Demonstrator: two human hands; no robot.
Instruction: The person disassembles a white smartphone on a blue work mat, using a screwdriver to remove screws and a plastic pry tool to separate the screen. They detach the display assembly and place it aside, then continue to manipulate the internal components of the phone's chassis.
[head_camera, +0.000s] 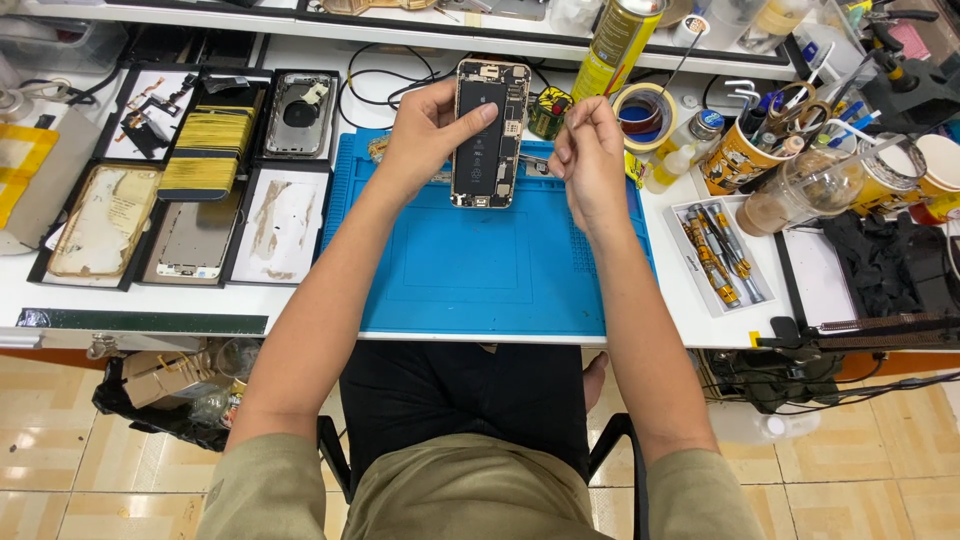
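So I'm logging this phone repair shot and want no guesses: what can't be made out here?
Head view only:
- Whatever the right hand pinches: too small, hidden by its fingers.
- The left edge of the opened phone: covered by the left hand.
- The spray can: top cut off by the frame edge.
- The phone's tiny internal parts: too small.

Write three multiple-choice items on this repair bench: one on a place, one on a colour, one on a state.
1. Where is the tape roll?
A. right of the opened phone
B. on the floor
C. left of the trays

2. What colour is the work mat?
A. red
B. blue
C. green

3. What state is the phone in?
A. sealed
B. boxed
C. open, insides showing

Answers: 1 A, it sits beyond the right hand. 2 B, the mat under both hands is blue. 3 C, the left hand holds it with battery exposed.
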